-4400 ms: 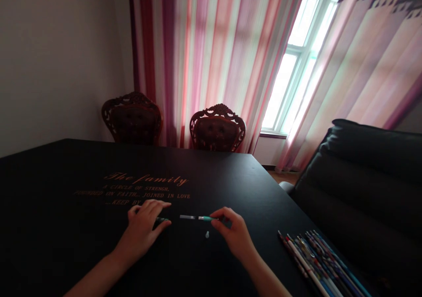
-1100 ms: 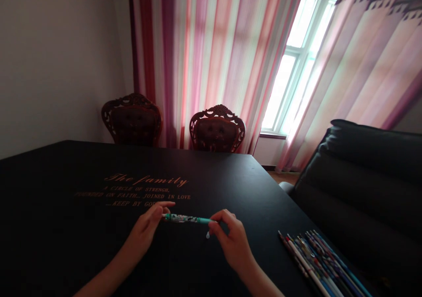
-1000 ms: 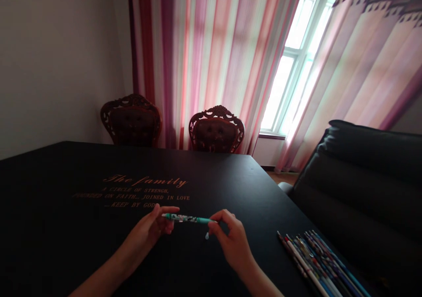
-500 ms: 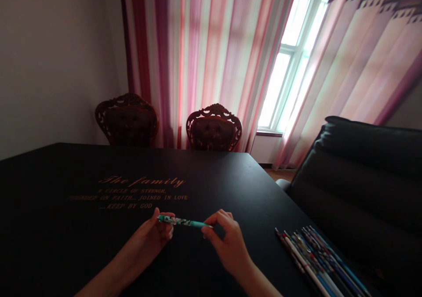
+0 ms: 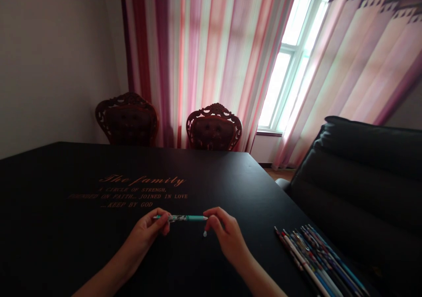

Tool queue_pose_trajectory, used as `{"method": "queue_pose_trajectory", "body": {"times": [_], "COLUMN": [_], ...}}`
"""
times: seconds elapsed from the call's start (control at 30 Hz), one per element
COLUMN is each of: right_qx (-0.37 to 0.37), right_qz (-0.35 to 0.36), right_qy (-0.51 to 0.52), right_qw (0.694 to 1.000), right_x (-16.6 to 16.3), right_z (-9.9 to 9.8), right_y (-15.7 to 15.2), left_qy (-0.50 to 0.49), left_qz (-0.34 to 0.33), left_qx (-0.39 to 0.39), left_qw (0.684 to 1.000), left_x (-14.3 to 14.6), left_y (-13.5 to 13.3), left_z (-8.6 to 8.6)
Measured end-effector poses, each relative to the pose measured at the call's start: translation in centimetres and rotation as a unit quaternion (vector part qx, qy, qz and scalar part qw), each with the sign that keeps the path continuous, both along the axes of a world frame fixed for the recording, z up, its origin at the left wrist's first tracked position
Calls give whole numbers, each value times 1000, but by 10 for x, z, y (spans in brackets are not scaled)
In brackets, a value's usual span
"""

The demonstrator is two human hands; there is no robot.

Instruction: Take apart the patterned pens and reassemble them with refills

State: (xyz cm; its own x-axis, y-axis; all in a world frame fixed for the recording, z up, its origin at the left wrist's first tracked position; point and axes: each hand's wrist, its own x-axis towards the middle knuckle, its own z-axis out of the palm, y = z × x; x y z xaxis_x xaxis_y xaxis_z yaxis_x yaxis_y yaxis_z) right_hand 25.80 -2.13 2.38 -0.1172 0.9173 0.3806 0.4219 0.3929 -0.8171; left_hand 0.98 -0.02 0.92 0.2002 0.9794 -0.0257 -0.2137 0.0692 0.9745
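Observation:
A teal pen (image 5: 187,218) with a dark-and-white pattern lies level between my hands, above the black table (image 5: 184,270). My left hand (image 5: 150,226) is closed on the pen's left end, with the thumb resting over it. At the pen's pointed right end, the thumb and index finger of my right hand (image 5: 226,233) come together around the tip. A small pale round piece (image 5: 205,233) shows just under my right fingertips. What it is, and how it is held, I cannot make out.
Several pens (image 5: 316,257) lie side by side at the table's right edge. Gold lettering (image 5: 141,191) marks the tabletop beyond my left hand. Two carved chairs (image 5: 214,128) stand across the table, and a dark leather seat (image 5: 369,178) is on the right.
The pen has turned level, and its left end has slid deeper into my left hand, whose thumb now lies over it. My right fingers have shifted slightly at the tip; the pale piece shows more clearly.

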Motion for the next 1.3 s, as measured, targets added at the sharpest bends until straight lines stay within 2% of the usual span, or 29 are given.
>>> {"method": "queue_pose_trajectory", "body": {"times": [0.07,0.2,0.27,0.43,0.53,0.83,1.3], "right_qx": [-9,-2,-10,-20,-20,10,17], "right_qz": [2,4,-2,-20,-11,-10,-20], "right_qy": [-23,-143,-121,76,136,99,88], "right_qw": [1000,990,993,997,990,995,996], "right_x": [2,5,5,6,4,1,3], "right_z": [-8,-23,-24,-9,-1,2,5], "right_y": [3,8,10,10,6,3,2], "left_qy": [-14,-23,-24,-24,-19,12,19], "left_qz": [16,25,26,24,20,6,12], "left_qx": [-18,-41,-38,-27,-28,-6,-2], "left_qw": [1000,999,999,999,999,1000,1000], "left_x": [-3,-7,-7,-3,-2,0,0], "left_y": [3,4,4,4,6,7,2], "left_z": [-1,-1,-1,-7,-10,-11,-5]}}
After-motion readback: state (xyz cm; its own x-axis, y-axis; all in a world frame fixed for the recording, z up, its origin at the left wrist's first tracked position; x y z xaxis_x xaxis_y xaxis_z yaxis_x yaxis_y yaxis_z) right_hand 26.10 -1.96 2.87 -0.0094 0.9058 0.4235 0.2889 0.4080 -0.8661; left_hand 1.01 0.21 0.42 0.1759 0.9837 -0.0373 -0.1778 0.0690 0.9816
